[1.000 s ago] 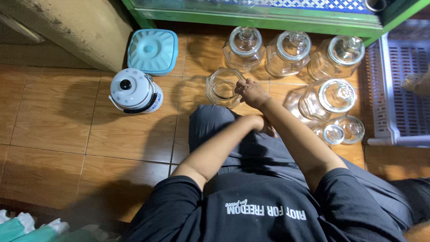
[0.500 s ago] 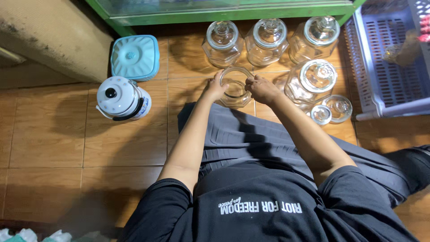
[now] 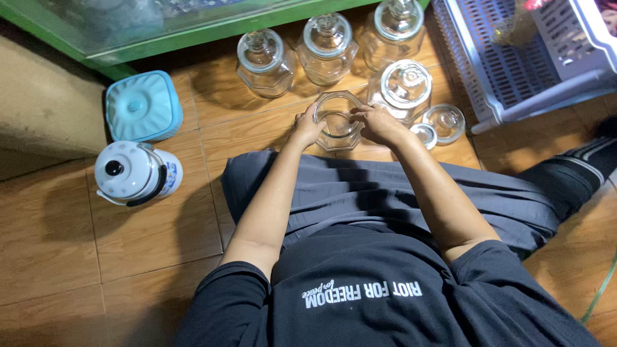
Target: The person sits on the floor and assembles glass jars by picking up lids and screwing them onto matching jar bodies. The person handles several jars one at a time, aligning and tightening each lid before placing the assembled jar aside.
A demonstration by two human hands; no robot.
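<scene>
The floor was glossy orange-brown ceramic tile, bounded at the top by a green-framed glass cabinet and at the upper right by a pale lilac slotted plastic crate.

The person sat on the tiles, both forearms reaching forward over the lap. The left hand curled against the left side of an open, lidless, faceted clear glass jar that stood upright on the floor just beyond the knees. The right hand gripped the jar's right rim, fingers bent over the edge. So the jar was clasped between the two hands.

Three lidded clear glass jars stood in a row behind it, close to the cabinet; a fourth lidded glass jar sat just beside the right hand, with two loose round glass lids next to it. To the left, well apart, stood a square light-blue plastic container and a white thermos jug with a black handle, with bare tile between them and the open jar.
</scene>
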